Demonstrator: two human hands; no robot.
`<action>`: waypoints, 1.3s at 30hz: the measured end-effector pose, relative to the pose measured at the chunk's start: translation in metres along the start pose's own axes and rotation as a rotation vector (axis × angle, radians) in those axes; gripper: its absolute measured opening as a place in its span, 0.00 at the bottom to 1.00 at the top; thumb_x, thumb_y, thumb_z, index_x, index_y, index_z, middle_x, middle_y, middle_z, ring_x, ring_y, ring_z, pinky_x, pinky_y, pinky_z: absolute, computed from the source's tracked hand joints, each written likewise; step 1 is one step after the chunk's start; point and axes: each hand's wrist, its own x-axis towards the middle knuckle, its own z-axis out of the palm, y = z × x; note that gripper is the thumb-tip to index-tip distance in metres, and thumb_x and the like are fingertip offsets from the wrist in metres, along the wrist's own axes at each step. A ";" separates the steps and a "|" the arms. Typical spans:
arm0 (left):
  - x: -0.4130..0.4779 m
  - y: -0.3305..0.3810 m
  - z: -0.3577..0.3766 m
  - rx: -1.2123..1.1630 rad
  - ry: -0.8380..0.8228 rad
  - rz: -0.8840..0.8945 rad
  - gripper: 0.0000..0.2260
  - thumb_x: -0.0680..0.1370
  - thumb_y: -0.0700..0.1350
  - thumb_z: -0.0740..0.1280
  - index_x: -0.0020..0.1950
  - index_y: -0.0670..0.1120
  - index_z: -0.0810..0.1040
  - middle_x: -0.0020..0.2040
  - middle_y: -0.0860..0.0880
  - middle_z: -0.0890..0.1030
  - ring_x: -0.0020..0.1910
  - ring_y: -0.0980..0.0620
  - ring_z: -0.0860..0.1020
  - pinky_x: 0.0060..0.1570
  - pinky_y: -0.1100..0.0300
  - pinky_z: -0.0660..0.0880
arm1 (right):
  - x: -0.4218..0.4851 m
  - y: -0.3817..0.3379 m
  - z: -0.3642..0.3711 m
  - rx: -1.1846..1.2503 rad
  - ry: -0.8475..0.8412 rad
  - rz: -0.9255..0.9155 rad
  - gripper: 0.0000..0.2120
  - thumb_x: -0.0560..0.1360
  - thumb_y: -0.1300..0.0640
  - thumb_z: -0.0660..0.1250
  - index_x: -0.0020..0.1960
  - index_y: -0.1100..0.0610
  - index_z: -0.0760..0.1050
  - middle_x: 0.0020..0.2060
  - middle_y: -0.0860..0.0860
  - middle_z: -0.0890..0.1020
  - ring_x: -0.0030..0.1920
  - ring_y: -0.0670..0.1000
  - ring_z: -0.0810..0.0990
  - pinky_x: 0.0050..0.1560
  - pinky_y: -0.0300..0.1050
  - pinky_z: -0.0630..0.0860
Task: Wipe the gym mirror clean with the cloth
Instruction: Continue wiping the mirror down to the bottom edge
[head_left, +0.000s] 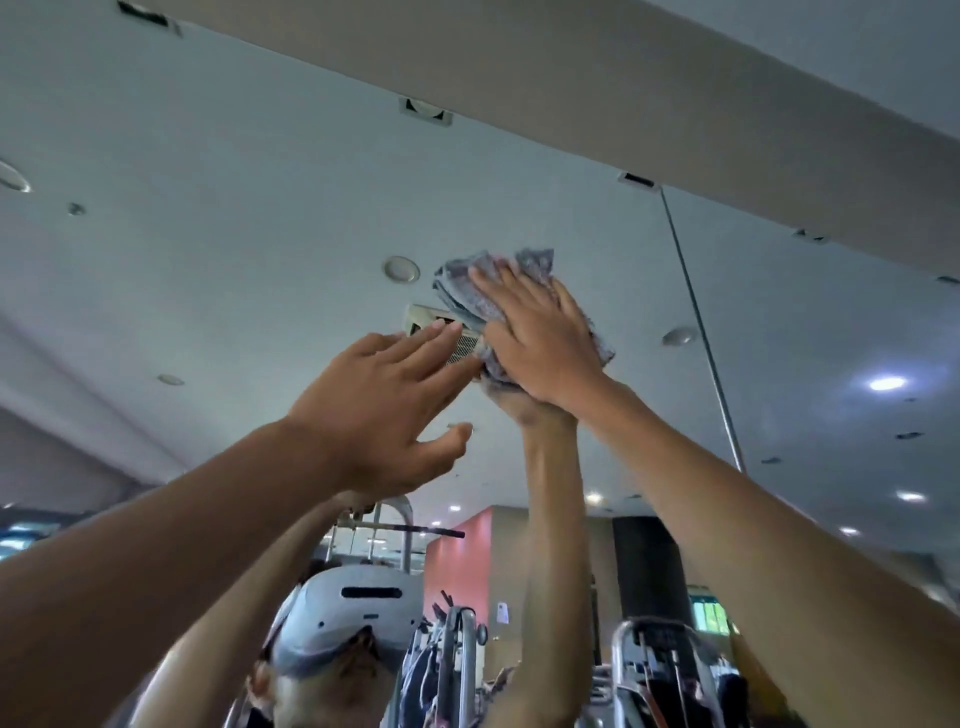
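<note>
1. My right grip (540, 343) lies apart, fingers straight, pressing the cloth (462, 291) flat against the mirror (234, 234) high up.
2. My left grip (384, 405) is apart too, holding nothing, fingertips just beside the cloth.

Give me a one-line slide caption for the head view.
Right hand presses the grey cloth flat, high on the gym mirror, left hand open beside it.

Mirror glass (234, 208) bare left of and above cloth (457, 291). Left hand (384, 410) close at cloth's lower left. Right: vertical seam strip (698, 322) crosses glass. Ceiling beam (571, 78) caps top.
</note>
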 end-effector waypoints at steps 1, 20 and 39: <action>-0.002 -0.006 -0.001 -0.022 -0.018 0.010 0.37 0.75 0.65 0.41 0.82 0.51 0.56 0.81 0.48 0.54 0.81 0.51 0.55 0.74 0.56 0.55 | -0.019 0.005 -0.006 0.033 -0.018 -0.085 0.28 0.79 0.44 0.44 0.79 0.41 0.48 0.79 0.41 0.49 0.79 0.42 0.44 0.76 0.48 0.37; -0.095 -0.089 -0.009 0.018 0.049 0.055 0.28 0.80 0.56 0.54 0.78 0.46 0.68 0.77 0.48 0.66 0.77 0.50 0.64 0.74 0.54 0.56 | 0.007 -0.007 -0.003 0.049 0.042 -0.070 0.31 0.76 0.43 0.44 0.78 0.44 0.54 0.78 0.42 0.55 0.79 0.45 0.52 0.79 0.56 0.47; -0.194 -0.195 -0.031 0.081 0.052 -0.162 0.29 0.80 0.59 0.51 0.80 0.50 0.64 0.79 0.51 0.63 0.79 0.51 0.61 0.73 0.51 0.58 | 0.130 -0.145 0.018 0.045 0.193 0.458 0.28 0.79 0.48 0.48 0.78 0.48 0.60 0.78 0.47 0.60 0.78 0.49 0.56 0.73 0.57 0.54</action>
